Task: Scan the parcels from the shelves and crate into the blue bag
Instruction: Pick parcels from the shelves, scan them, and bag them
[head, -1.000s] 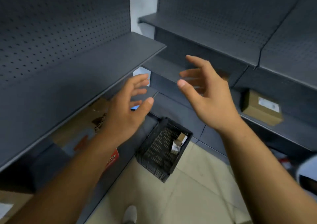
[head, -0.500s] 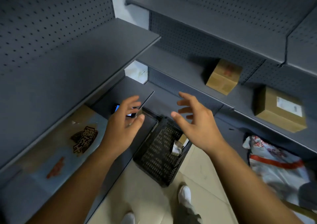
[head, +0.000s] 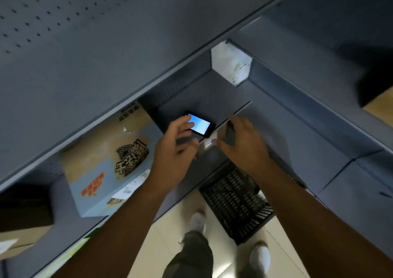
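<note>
above: capped by upper shelf (head: 127, 75) | left: bay filled by printed carton (head: 102, 162) | right: lower shelf (head: 297, 133) left bare | below: floor (head: 168, 220) taken by crate (head: 236, 199)

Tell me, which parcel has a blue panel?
The big printed box on the left; the small parcel in the right hand is brown.

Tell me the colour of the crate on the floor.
Black, with slotted mesh walls; the crate shows best in the head view.

A: Matt grey painted metal on those shelves (head: 110, 79), with a perforated back panel (head: 42, 11).
B: The crate (head: 234, 194) looks like black plastic lattice. The carton (head: 100, 162) is printed cardboard with a paper label (head: 127, 190).
A: Glossy screen on the scanner (head: 201, 124), smooth pale floor (head: 165, 231) tile.
</note>
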